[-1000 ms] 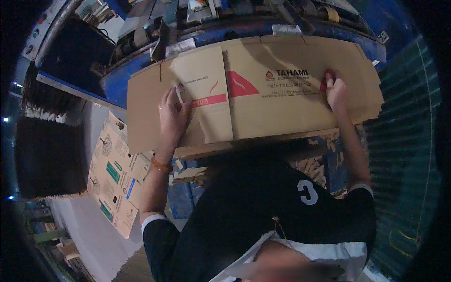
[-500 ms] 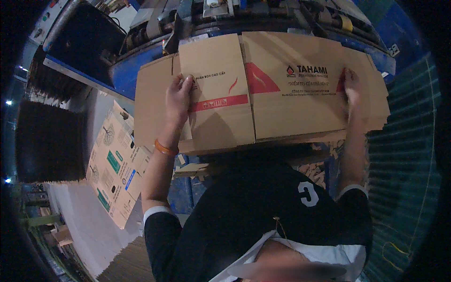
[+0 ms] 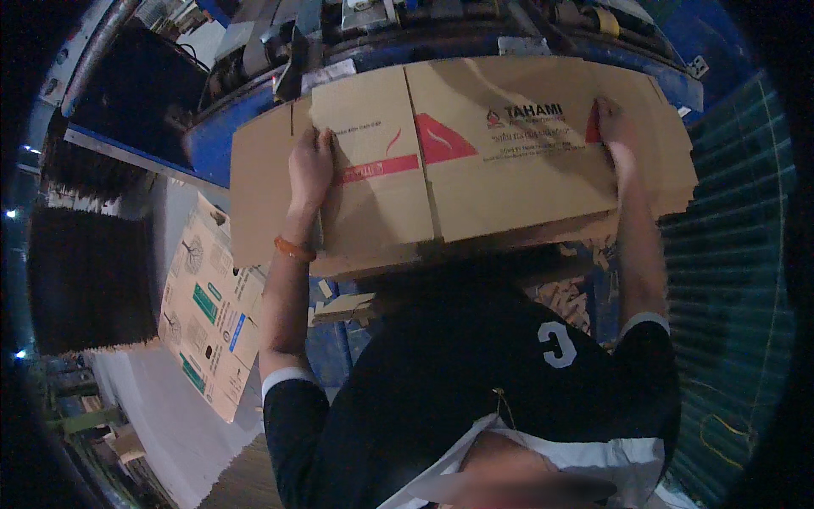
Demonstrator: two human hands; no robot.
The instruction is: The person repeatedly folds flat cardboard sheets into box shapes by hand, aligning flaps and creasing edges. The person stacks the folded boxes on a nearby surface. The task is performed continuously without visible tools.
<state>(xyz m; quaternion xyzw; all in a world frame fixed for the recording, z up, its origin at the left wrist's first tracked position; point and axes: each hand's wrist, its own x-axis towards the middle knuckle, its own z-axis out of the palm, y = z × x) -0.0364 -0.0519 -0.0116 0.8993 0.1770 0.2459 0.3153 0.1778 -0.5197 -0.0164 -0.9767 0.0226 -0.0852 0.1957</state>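
A flattened brown cardboard box (image 3: 517,191) with red patches and dark print lies across the area in front of me, folded so that a narrower panel sits at its left. My left hand (image 3: 312,168) is closed on the edge of that panel, with the thumb on top and the other fingers partly hidden. Toward the right end, my right hand (image 3: 616,134) is closed on the box beside a red patch, its fingertips hard to make out. Layered edges show at the right end and below, so more cardboard sheets seem to lie underneath.
A blue machine with rollers (image 3: 585,17) stands just beyond the box. At left are a printed cardboard sheet (image 3: 212,297) and a dark stack of sheets (image 3: 89,280). Cardboard scraps (image 3: 564,301) lie below the box; a green corrugated panel (image 3: 729,254) rises at right.
The box has shifted slightly left in view and tilted, its left end coming a little nearer to me. Both hands have moved with it and keep their grip. The view has shifted slightly too.
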